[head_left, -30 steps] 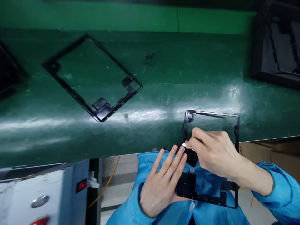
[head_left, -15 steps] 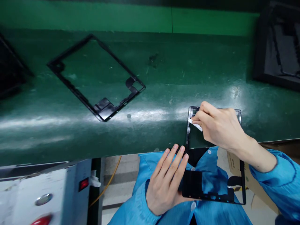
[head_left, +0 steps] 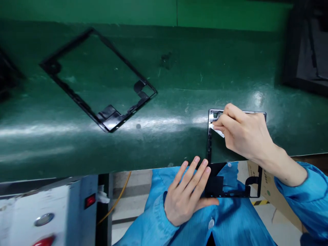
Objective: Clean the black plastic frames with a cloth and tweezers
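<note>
A black rectangular plastic frame [head_left: 214, 186] lies partly on the green bench, its near part jutting past the front edge over my lap. At its left side my left hand [head_left: 188, 191] lies with fingers spread, fingertips touching the frame's bar, thumb stretched out by the near corner. My right hand [head_left: 243, 131] pinches a small white wipe [head_left: 219, 132], pressing it near the frame's far left corner. The hand and wrist cover part of the frame's far and right sides.
Another black frame [head_left: 110, 118] lies slanted on the green bench [head_left: 179, 143] to the left. A dark box [head_left: 290, 70] stands at the far right, a blurred black object [head_left: 7, 78] at the far left. Below left is a white machine [head_left: 46, 201] with a red switch.
The held frame's near end has tipped downward, its far end shifting slightly right. My left thumb now shows below the near bar. The wipe stays near the far left corner; the view has shifted slightly.
</note>
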`<act>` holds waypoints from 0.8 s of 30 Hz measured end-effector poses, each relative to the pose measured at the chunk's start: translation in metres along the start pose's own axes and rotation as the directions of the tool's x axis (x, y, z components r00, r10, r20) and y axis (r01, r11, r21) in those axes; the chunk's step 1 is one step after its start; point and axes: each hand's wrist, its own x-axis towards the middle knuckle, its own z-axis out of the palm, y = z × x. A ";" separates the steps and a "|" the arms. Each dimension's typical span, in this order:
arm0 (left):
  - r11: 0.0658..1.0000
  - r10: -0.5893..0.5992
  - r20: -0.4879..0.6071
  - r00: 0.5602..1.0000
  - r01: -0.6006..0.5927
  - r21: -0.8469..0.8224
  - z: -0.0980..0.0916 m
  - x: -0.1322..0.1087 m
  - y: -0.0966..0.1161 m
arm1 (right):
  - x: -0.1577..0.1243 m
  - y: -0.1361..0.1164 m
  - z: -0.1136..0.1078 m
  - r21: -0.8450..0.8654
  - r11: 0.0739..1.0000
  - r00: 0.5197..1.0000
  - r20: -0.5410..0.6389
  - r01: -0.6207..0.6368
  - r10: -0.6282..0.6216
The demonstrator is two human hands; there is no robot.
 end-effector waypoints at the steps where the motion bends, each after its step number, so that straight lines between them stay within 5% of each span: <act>1: 1.000 0.005 -0.005 1.000 -0.005 0.000 0.001 0.001 0.000 | -0.002 -0.001 0.000 0.008 1.000 1.000 -0.016 0.015 -0.015; 6: 1.000 0.005 -0.020 1.000 -0.005 -0.009 0.001 0.002 0.000 | -0.011 -0.008 -0.002 0.054 0.995 0.993 -0.092 0.081 -0.076; 24: 1.000 0.007 -0.017 1.000 -0.007 -0.007 -0.006 0.006 0.000 | -0.038 -0.032 -0.007 0.161 0.978 0.991 -0.020 0.132 -0.131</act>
